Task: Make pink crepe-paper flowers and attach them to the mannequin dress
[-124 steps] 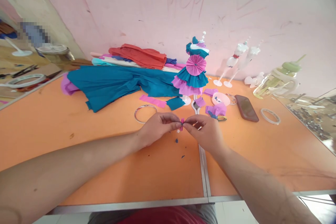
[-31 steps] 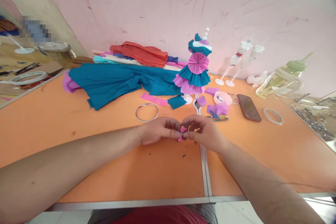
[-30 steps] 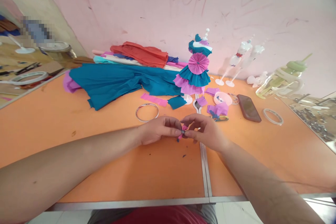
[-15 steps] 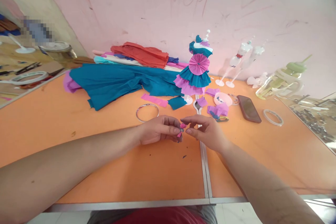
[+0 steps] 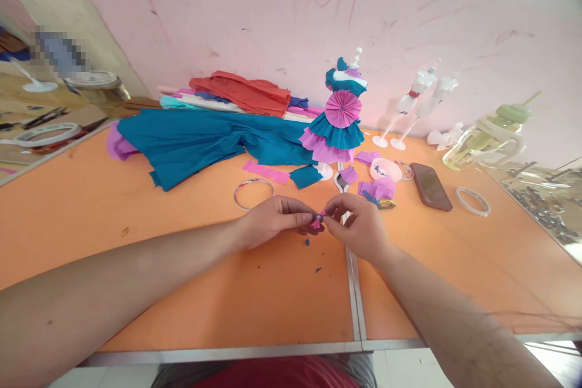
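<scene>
Low over the orange table point(image 5: 191, 291), my left hand point(image 5: 277, 219) pinches a small pink paper bow point(image 5: 316, 224) that has a dark band round its middle. The fingers of my right hand point(image 5: 357, 223) close on the bow's right side, partly hiding it. Small dark blue scraps point(image 5: 307, 242) lie on the table just below my hands. Behind them stands a miniature dress form point(image 5: 344, 109) wearing a teal and pink pleated paper dress with a round pink rosette. A roll of clear tape point(image 5: 253, 194) lies left of my hands.
Teal crepe paper point(image 5: 195, 142) spreads at the back left, with folded red paper point(image 5: 240, 92) behind it. To the right are a pink bowl point(image 5: 385, 170), a phone point(image 5: 431, 186), a white tape roll point(image 5: 473, 201) and a green-lidded bottle point(image 5: 491, 133). Two bare dress forms point(image 5: 416, 94) stand near the wall.
My right hand has come in to the left, and its fingers now meet the bow. The bow has shifted slightly right and turned. My left fingers have closed further around it.
</scene>
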A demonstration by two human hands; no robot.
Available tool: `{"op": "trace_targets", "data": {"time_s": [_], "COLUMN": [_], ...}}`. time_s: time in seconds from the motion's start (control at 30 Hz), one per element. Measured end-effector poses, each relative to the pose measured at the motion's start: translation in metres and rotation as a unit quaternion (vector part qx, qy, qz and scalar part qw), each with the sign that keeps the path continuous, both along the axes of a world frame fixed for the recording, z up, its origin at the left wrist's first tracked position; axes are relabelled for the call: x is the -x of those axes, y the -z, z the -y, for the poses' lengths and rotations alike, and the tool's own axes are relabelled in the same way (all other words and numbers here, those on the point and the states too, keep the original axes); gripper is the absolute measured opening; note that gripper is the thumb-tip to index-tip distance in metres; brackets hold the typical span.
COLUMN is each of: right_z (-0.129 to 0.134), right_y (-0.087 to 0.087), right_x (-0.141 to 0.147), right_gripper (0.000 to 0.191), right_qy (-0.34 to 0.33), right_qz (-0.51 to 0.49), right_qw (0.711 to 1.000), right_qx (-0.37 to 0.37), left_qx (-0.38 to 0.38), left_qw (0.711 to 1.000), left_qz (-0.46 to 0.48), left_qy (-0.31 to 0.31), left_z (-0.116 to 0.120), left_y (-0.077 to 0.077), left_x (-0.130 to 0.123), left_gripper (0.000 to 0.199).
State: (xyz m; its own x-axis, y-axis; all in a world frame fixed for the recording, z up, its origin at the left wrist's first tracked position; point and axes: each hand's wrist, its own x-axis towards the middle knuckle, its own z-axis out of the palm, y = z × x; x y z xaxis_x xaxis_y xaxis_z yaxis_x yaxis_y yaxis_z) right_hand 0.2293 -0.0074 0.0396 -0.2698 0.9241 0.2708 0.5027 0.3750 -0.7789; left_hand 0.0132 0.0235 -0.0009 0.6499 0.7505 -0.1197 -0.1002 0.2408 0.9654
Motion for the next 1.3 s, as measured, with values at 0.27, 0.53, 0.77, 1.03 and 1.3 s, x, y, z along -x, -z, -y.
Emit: {"op": "trace_targets", "data": {"time_s": [0.27, 0.53, 0.77, 1.03, 1.3], "right_z": [0.0, 0.003, 0.006, 0.005, 0.003], "right_y": [-0.001, -0.001, -0.003, 0.003, 0.004], "right_x": [-0.001, 0.003, 0.007, 0.004, 0.002], "right_gripper": [0.005, 0.007, 0.006, 0.004, 0.009], "right_qy": [0.024, 0.024, 0.03, 0.012, -0.014], "right_qz": [0.043, 0.11, 0.132, 0.115, 0.067], "right_qw": [0.999, 0.994, 0.991, 0.993, 0.996], "right_qx": [0.005, 0.015, 0.017, 0.04, 0.063], "left_qx": [-0.161, -0.316, -0.318, -0.373, -0.375], "left_qw": [0.962, 0.906, 0.908, 0.893, 0.899], "left_qz": [-0.124, -0.238, -0.233, -0.231, -0.21], "left_qy": [-0.183, -0.148, -0.141, -0.097, -0.084], "left_z": [0.002, 0.014, 0.013, 0.011, 0.008], "left_y": [-0.01, -0.022, -0.014, -0.015, -0.006], "left_x": [-0.001, -0.008, -0.008, -0.005, -0.003], "left_gripper": [0.035, 0.025, 0.022, 0.017, 0.02]}}
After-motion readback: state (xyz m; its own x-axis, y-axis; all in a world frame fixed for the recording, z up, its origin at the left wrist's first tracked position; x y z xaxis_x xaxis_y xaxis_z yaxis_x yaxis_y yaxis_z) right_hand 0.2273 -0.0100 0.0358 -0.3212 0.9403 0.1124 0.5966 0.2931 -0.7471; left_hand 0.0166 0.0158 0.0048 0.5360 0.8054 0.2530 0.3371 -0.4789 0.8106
